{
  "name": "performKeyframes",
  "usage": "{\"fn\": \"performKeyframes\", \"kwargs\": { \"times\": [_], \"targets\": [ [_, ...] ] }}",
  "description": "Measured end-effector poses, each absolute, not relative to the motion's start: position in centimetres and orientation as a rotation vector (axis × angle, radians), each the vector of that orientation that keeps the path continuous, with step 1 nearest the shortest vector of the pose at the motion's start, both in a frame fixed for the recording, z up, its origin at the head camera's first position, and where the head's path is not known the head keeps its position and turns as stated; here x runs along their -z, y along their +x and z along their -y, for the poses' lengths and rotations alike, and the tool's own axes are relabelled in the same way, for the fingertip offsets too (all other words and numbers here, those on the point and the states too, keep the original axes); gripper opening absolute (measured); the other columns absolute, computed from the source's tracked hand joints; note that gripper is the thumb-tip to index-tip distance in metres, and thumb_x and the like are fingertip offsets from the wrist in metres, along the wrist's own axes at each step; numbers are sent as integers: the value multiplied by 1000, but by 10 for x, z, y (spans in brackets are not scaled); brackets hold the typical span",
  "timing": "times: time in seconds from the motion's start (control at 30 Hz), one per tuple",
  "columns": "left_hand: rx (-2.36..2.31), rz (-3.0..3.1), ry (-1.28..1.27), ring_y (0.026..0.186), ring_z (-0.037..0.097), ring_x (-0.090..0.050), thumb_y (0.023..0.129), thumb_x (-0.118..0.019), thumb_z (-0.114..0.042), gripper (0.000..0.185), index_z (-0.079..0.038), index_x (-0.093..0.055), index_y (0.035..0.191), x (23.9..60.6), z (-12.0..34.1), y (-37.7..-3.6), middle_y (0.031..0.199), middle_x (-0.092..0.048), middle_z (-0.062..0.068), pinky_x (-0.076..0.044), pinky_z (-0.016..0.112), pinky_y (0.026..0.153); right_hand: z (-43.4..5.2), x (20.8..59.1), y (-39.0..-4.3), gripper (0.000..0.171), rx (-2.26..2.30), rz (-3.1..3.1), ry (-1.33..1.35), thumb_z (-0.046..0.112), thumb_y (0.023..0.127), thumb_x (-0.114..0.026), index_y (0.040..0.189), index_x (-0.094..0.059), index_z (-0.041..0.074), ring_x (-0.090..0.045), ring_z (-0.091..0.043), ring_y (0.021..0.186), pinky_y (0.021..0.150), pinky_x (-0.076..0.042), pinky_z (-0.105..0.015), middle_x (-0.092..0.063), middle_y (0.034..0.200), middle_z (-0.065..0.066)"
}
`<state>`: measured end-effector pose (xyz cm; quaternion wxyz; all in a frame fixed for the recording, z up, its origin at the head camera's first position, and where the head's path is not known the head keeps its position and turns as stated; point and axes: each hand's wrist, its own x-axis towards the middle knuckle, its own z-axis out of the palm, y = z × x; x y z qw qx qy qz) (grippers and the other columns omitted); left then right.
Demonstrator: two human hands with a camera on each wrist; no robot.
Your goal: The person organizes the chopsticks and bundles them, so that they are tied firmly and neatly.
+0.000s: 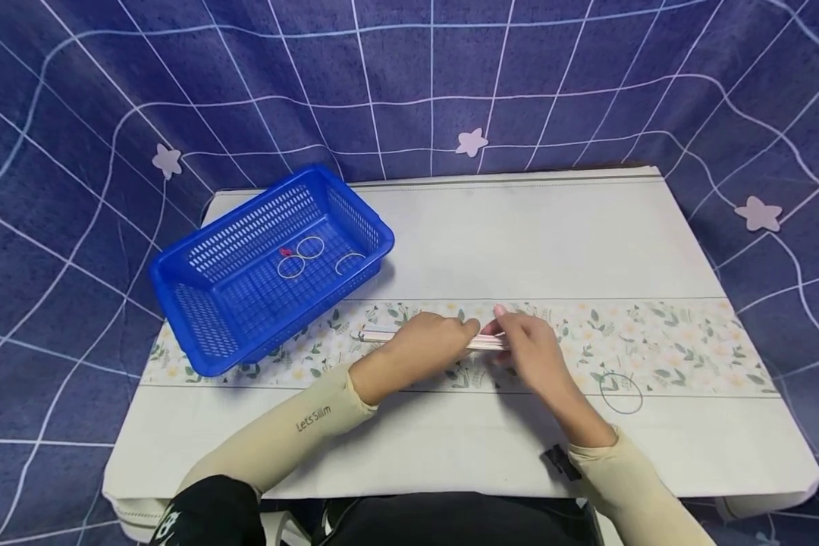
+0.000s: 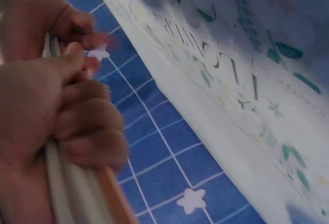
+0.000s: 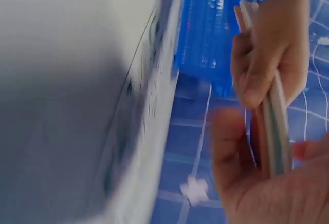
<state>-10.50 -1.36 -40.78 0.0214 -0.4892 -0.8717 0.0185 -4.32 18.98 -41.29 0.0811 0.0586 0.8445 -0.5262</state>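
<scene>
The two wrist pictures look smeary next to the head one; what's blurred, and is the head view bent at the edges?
Head view: sharp, evenly lit, grid lines on the backdrop bow outward. Left wrist view: the left hand and the sticks it grips are soft, tablecloth smeared. Right wrist view: heavy blur on the table, the blue basket streaked.

— Blue plastic basket (image 1: 246, 303) on the left part of the table (image 1: 519, 243), sitting skewed, one corner hanging past the left edge.

— Yep, and inside it: three pale rubber bands (image 1: 310, 247) lying flat on the basket floor, plus a small red bit (image 1: 285, 252) just beside one of them. Too small to tell what that is.

— White tablecloth (image 1: 689, 447) with a flowery strip (image 1: 655, 334) running across the middle. Another loose ring (image 1: 621, 393) lying on it, towards the right.

— Behind and around all that: dark blue checked backdrop (image 1: 587, 76) with little pale stars (image 1: 472, 142) stuck on.
</scene>
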Motion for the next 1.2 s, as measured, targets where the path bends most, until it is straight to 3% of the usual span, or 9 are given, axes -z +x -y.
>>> {"fn": "performKeyframes", "kwargs": {
  "times": [0.13,0.3,0.63,0.73,0.8,0.87,0.97,1.07,1.2],
  "targets": [
    [-48,2724,-1519,62,15,-66,110,-57,-30,21,-14,-64,97,403,12,-105,79,-72,0,-56,38,56,-191,407,-40,43,1174,-2725,-122,51,103,-63,82,-69,15,-52,-14,56,57,-42,-30,-59,64,-2],
    [-70,2660,-1621,70,16,-72,110,-56,-36,24,-15,-65,104,401,3,-105,84,-74,1,-58,37,60,-202,405,-31,45,595,-3039,-440,41,90,-81,68,-48,20,-35,-10,52,51,-30,-30,-38,57,8],
    [9,2910,-1450,71,18,-67,105,-62,-45,31,-16,-66,95,390,33,-118,84,-72,0,-56,40,66,-228,409,-30,47,434,-3178,-337,12,91,-70,62,-33,21,-26,-12,53,48,-24,-30,-26,57,8],
    [23,2873,-1398,67,18,-66,105,-61,-51,37,-17,-65,89,388,50,-121,78,-71,-1,-55,42,64,-230,409,-36,40,690,-3209,-389,21,90,-74,65,-42,22,-29,-8,55,51,-26,-27,-32,59,12],
    [41,2827,-1392,65,18,-65,104,-63,-48,36,-17,-64,87,388,55,-121,77,-71,-1,-54,42,62,-230,411,-41,24,1188,-3089,-450,26,97,-67,76,-59,15,-46,-7,61,57,-39,-25,-51,67,10],
    [48,2795,-1365,62,17,-63,103,-66,-44,33,-16,-63,85,389,58,-120,75,-70,-2,-54,41,60,-229,414,-47,40,1838,-2744,-492,39,106,-54,101,-68,2,-66,-11,82,76,-51,-26,-70,90,2],
    [106,2750,-1321,59,15,-60,99,-71,-44,33,-16,-63,84,390,60,-118,73,-69,-3,-53,40,57,-224,416,-52,72,2506,-2149,-407,51,113,-24,127,-61,-10,-70,-20,121,105,-50,-31,-74,123,-9],
    [238,2688,-1281,56,14,-58,94,-77,-50,38,-16,-64,82,390,56,-116,70,-67,-4,-50,39,53,-218,414,-53,86,2686,-2022,-180,64,109,-16,127,-66,-4,-71,-20,125,106,-53,-33,-77,126,-4],
    [355,2602,-1252,54,12,-57,87,-83,-53,41,-17,-65,79,392,48,-116,68,-67,-4,-48,38,50,-214,414,-51,86,2682,-2067,49,64,110,-16,118,-71,-2,-74,-18,118,101,-57,-33,-81,116,1]
  ]
}}
